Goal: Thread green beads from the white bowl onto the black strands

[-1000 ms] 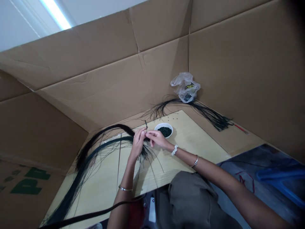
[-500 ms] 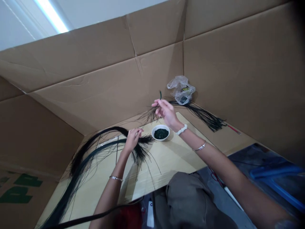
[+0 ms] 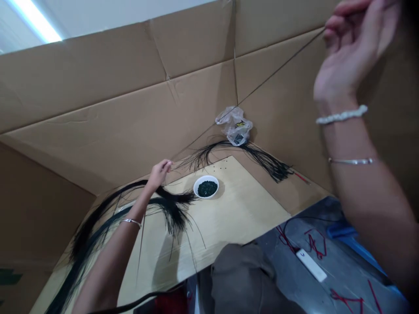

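Note:
A thin dark thread (image 3: 278, 71) runs taut and slanting between my two hands. At its lower end my left hand (image 3: 159, 173) pinches it above the table, fingers closed. My right hand (image 3: 352, 61) is raised high at the upper right, its closed fingers on the other end. Under my left arm lie a black thread bundle (image 3: 94, 218) and a dark green thread bundle (image 3: 87, 257), their frayed ends fanned out. Right of the left hand stands a white bowl (image 3: 209, 197) holding small dark green beads (image 3: 207, 188). A few tiny dark specks lie behind the bowl.
Cardboard walls (image 3: 124, 122) enclose the pale tabletop (image 3: 248, 209). In the corner a clear plastic bag (image 3: 236, 126) rests on another black thread bundle (image 3: 266, 162) with a red tie. On the floor are red cords (image 3: 316, 246), a white oblong object (image 3: 310, 265) and something blue (image 3: 360, 248).
My right hand has swung from beside the bowl up to the far right, drawing the thread out taut. My left hand has come off the bundles and risen slightly. The view has shifted.

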Action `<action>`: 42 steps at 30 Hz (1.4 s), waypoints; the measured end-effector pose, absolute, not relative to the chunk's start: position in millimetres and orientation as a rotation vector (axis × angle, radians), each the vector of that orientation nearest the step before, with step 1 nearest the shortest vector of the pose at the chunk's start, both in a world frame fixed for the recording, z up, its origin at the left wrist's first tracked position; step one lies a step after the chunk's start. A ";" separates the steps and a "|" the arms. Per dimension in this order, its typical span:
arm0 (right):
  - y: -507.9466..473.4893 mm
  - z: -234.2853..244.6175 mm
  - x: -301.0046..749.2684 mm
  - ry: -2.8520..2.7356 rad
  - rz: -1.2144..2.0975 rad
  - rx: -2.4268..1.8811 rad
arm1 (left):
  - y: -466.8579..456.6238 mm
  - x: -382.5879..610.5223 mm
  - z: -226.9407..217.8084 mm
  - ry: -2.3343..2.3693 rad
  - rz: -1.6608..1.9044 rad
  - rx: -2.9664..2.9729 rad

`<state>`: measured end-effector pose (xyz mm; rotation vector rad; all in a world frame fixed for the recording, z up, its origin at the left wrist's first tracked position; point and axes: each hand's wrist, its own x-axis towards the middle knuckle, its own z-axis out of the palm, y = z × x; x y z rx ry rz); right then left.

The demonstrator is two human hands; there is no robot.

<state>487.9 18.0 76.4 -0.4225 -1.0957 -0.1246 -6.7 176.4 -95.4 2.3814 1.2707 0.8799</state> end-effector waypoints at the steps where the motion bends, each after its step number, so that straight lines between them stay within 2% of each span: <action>1: 3.3 58.2 483.1 -1.119 -0.171 -0.438 | 185.0 -4.0 -94.1 1.337 0.885 2.349; 4: -20.6 -18.7 463.3 -1.386 -0.207 -0.774 | 211.0 15.8 -95.6 1.644 0.695 2.285; 8: -8.4 -119.7 458.4 -1.877 -0.229 -1.053 | 242.1 66.9 -111.2 1.765 0.515 2.284; 12: 8.6 -165.9 479.0 -2.022 -0.225 -1.130 | 266.3 129.8 -131.3 1.847 0.480 2.296; 16: 13.7 -175.9 499.4 -1.973 -0.230 -1.248 | 282.5 183.2 -139.3 1.875 0.574 2.344; 19: 20.5 -186.6 507.5 -2.071 -0.078 -1.445 | 287.8 204.6 -138.7 1.873 0.645 2.400; 22: 26.5 -203.7 511.8 -2.161 0.069 -1.668 | 287.1 202.8 -133.4 1.905 0.790 2.423; 25: 26.8 -215.0 513.3 -2.009 0.059 -1.784 | 281.8 178.9 -121.4 1.890 0.927 2.411; 29: 25.3 -206.6 501.9 -1.831 0.000 -1.656 | 261.1 124.1 -102.1 1.850 1.080 2.313; 33: 30.3 -187.9 468.3 -1.765 0.089 -1.427 | 209.5 61.2 -97.2 1.755 1.104 2.154; 38: 35.7 -190.3 401.7 -1.750 0.348 -1.296 | 116.1 -2.1 -121.6 1.524 1.169 1.960; 42: 34.3 -196.4 333.9 -1.721 0.490 -1.114 | 65.6 -25.3 -158.6 1.602 1.180 1.932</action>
